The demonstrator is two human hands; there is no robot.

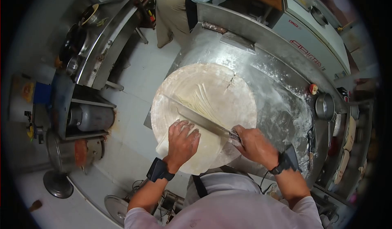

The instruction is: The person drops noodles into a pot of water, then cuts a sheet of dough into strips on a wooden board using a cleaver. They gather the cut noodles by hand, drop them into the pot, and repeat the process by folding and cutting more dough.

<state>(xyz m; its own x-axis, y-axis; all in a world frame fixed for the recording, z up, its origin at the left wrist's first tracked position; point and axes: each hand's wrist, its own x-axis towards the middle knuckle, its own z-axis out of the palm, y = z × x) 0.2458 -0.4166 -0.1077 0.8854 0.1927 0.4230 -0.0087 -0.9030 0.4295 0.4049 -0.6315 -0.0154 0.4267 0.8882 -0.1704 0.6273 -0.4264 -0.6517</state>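
My right hand [254, 145] grips the handle of a wide-bladed cleaver [201, 119]. Its blade runs diagonally across a round, floured cutting board [243, 102]. A folded pale dough sheet [204, 151] lies on the near side of the blade, partly overhanging the board's lower left edge. On top of this dough rests my left hand [182, 143], its fingers a little apart and bent, with the fingertips close to the blade. Thin cut noodle strips [202, 100] lie loosely on the far side of the cleaver. The blade hides the exact cutting line.
The board stands on a flour-dusted steel table [273, 90]. A saucepan [324, 106] sits at the right, near a small red object [313, 88]. A person [175, 13] stands beyond the table. A stove counter [110, 37] and a gas cylinder [96, 117] are on the left.
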